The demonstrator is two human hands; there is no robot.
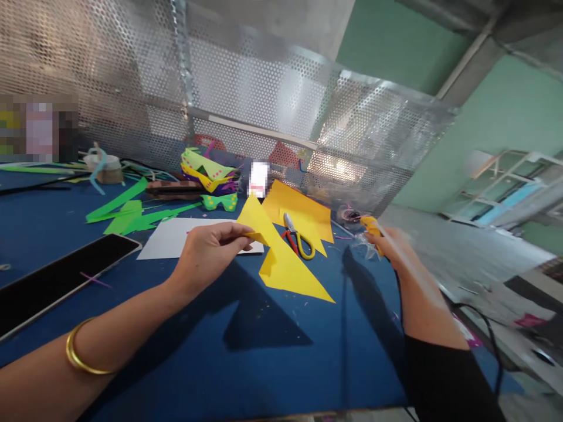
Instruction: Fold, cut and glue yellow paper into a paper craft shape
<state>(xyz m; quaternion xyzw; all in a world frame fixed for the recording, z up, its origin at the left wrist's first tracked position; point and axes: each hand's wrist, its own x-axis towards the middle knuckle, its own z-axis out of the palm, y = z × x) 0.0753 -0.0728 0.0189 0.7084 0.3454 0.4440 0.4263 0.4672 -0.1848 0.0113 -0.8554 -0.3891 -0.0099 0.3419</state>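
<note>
Reaching in from the near edge come the two bare forearms, a shiny gold bangle (74, 351) on the left and a black sleeve (448, 378) on the right, over the blue-topped bench (281, 381). Off to the left lies a long, flat, black panel with a pale rim (65, 281), a thin purple strip (97, 280) across its edge. And the hands are well apart! The left hand (215, 246) has thumb and fingers pinched on a folded edge of a bright yellow, angular-cut sheet (288, 264), held up over the middle of the bench, its dark shadow spread below. The right hand (389, 246) is wrapped round a yellow, gun-shaped tool (373, 225) with a long translucent rod running back over the forearm; some of that is blurred. Just beyond the left hand, a flat white sheet (165, 240) lies partly hidden; right of it, metal-bladed scissors with red and yellow handles (289, 223) rest on yellow-orange sheets (310, 214). Farther left it's a tangle of bright green strips (141, 220), then a green dotted mask shape (220, 202) before a pile of colourful cut-out masks (211, 173), with a brown bar-shaped object (171, 189) alongside. At the back stands a silvery perforated metal screen (264, 88), and past it, a pale green wall (497, 135) behind a light-framed rack (505, 176).
</note>
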